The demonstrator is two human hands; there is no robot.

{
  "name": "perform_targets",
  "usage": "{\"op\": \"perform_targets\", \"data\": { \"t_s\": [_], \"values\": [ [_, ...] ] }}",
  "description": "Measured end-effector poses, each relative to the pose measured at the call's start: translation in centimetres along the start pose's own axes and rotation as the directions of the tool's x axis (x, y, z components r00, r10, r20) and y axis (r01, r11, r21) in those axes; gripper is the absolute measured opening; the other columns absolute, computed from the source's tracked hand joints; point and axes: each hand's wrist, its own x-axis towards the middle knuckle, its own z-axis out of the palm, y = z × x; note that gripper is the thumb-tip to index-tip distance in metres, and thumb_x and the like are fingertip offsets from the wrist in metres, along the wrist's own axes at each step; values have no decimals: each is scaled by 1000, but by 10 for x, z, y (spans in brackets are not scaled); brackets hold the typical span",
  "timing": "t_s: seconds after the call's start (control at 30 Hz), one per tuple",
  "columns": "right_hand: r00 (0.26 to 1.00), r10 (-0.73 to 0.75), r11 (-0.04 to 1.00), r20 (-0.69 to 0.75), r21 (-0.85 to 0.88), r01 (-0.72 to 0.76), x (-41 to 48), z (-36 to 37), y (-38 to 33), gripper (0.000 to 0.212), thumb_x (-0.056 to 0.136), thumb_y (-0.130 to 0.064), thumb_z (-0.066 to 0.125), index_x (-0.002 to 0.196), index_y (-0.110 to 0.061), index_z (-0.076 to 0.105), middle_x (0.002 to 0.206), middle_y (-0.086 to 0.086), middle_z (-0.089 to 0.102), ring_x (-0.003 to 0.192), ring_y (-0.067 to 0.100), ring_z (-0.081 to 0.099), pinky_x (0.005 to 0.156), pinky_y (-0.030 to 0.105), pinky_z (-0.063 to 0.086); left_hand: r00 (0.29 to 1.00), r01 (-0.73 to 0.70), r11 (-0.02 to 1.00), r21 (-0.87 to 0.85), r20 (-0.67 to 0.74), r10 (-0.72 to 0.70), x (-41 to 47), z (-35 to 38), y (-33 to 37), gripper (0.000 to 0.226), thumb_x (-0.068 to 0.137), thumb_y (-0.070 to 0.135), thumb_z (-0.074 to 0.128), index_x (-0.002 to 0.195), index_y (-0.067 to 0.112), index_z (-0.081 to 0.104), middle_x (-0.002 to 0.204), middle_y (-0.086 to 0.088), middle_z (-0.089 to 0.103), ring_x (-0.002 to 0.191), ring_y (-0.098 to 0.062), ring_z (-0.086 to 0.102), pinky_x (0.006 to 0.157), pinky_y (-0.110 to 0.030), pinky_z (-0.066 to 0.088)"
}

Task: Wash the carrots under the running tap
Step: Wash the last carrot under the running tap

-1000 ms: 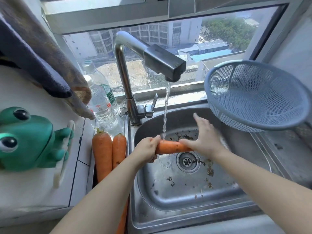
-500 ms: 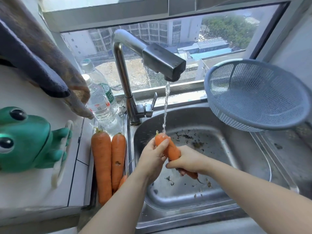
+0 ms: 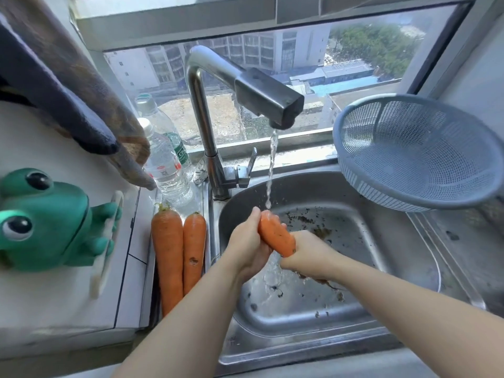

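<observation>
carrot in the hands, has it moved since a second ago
Yes. The carrot lay crosswise under the tap; now it has swung lengthwise, thick end up into the stream, thin end toward the sink's near edge.

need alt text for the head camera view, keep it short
A left hand and a right hand grip a tilted carrot, its top end under water running from the tap into a steel sink. Two more carrots lie on the counter left of the sink, and a blue colander sits at its right.
</observation>
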Motion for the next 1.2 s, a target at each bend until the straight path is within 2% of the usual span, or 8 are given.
{"op": "perform_targets", "data": {
  "t_s": [0.13,0.33,0.5,0.6,0.8,0.93,1.03,1.2],
  "values": [
    [1000,-15,997,-15,-82,14,1,6,3,20,70,-6,57,63,-14,39,56,3,46,46,17,45,49,29,37,991,-121,978,171,82,108,0,-9,-3,19,102,17,42,93,9,57,92,-10,56,93,-26,51,88,-40,46],
    [982,-72,929,-175,-370,2,2,15,5,11,71,-12,51,69,-19,43,72,0,59,61,20,58,53,32,45,985,-114,958,264,-97,144,11,-2,-10,26,97,12,51,71,11,57,71,-8,58,73,-23,55,72,-36,47],
    [991,-58,944,-120,-331,16,6,7,8,12,70,-10,54,67,-17,45,73,3,60,66,22,59,55,33,45,992,-69,924,377,128,21,-1,-9,-1,7,98,12,50,104,16,52,90,-7,63,82,-17,62,77,-39,55],
    [991,-111,933,-80,-352,76,7,5,8,11,71,-11,55,66,-16,46,73,2,60,69,23,60,61,37,50,973,-66,944,323,229,-10,-4,-23,2,31,96,5,53,122,20,44,123,-16,51,108,-29,58,85,-42,55],
    [976,-149,915,-158,-396,76,7,12,13,7,70,-16,50,72,-21,45,76,-2,59,69,20,59,59,38,52,993,-122,910,396,46,113,-1,-13,-4,12,102,23,44,104,17,55,101,-10,60,86,-19,62,69,-34,56],
    [982,-151,914,-110,-393,97,1,3,13,17,71,-12,53,66,-22,40,74,-1,59,70,22,58,60,35,47,977,12,973,230,205,-60,-7,-20,11,21,100,7,42,117,7,55,110,-12,59,105,-25,57,86,-38,52],
    [981,-167,912,-103,-393,114,-2,2,9,17,72,-12,54,67,-22,42,76,0,60,73,25,59,63,38,49,948,-21,958,287,309,-72,-9,-27,13,33,99,4,44,131,9,44,125,-13,53,112,-23,55,90,-32,52],
    [964,-178,883,-196,-465,69,-5,5,7,11,79,-15,56,80,-19,46,80,1,61,69,22,57,59,32,47,986,-151,910,387,124,111,-7,-11,-2,9,100,18,47,104,17,56,107,-10,55,88,-15,56,71,-25,52]
  ]
}}
